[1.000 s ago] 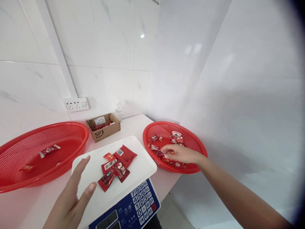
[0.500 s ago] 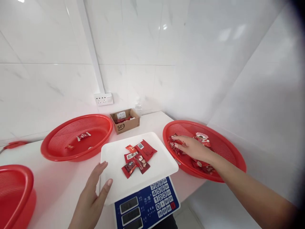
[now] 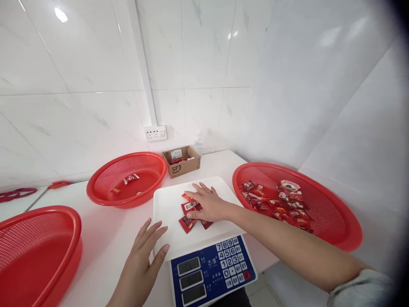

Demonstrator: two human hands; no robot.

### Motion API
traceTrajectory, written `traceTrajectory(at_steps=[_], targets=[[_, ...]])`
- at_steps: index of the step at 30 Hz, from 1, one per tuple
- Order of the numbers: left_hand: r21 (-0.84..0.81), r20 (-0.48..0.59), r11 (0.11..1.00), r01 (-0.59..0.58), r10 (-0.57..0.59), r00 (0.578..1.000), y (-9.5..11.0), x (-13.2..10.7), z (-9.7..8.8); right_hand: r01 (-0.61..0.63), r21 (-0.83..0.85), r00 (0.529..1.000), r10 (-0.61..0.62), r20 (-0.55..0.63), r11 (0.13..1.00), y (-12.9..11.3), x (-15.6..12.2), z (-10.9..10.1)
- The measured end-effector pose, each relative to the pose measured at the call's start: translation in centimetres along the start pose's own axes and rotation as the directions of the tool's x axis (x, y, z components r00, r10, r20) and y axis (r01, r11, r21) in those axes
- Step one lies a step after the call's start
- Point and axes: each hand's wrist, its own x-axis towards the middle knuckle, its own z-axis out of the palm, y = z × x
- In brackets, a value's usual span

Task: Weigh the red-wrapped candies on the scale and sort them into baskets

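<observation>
Several small red snack packets (image 3: 186, 223) lie in a loose pile on the white tray (image 3: 174, 245) of a digital weighing scale (image 3: 214, 268). My right hand (image 3: 207, 204) is over this pile with its fingers spread, covering part of it. No packet shows in its fingers, and the underside of the palm is hidden. At the tray's left front edge is my left hand (image 3: 143, 256), open, fingers apart, holding nothing. To the right, a red mesh basket (image 3: 335, 209) contains many red packets (image 3: 281, 204), partly behind my right forearm.
A red basket (image 3: 96, 187) at the back left holds a few packets. Another red basket (image 3: 72, 251) stands at the near left. Behind the scale are a cardboard box (image 3: 182, 167) with red packets and a clear plastic bottle (image 3: 199, 145). White walls border the table's back and right.
My right hand has moved left, out of the right basket and over the packets on the tray. My left hand remains open by the tray. The view has shifted to the left.
</observation>
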Motion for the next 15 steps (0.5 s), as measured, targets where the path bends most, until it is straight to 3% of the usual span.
traceTrajectory(at_steps=[5,7,9,12,15], targets=[[0.049,-0.048,0.999,0.014,-0.012,0.999,-1.3,-1.0,-0.7,0.063,-0.090,0.998,-0.062,0.017,0.994,-1.0,0.9,0.8],[0.125,-0.159,0.992,-0.002,0.022,0.987,-2.7,-1.2,-1.6,0.065,-0.091,0.998,-0.062,0.027,0.994,-1.1,0.9,0.7],[0.238,-0.306,0.971,0.010,0.065,0.950,-4.4,-1.2,-3.3,0.057,-0.091,0.998,-0.054,0.029,0.994,-1.1,0.9,0.7],[0.352,-0.434,0.916,0.192,-0.022,0.901,-6.5,-1.0,-6.6,0.047,-0.102,0.999,-0.046,0.018,0.994,-1.0,1.0,0.9],[0.383,-0.449,0.852,0.357,-0.166,0.878,-7.1,-0.4,-8.8,0.037,-0.100,0.999,-0.037,0.000,0.994,-1.0,1.1,1.2]])
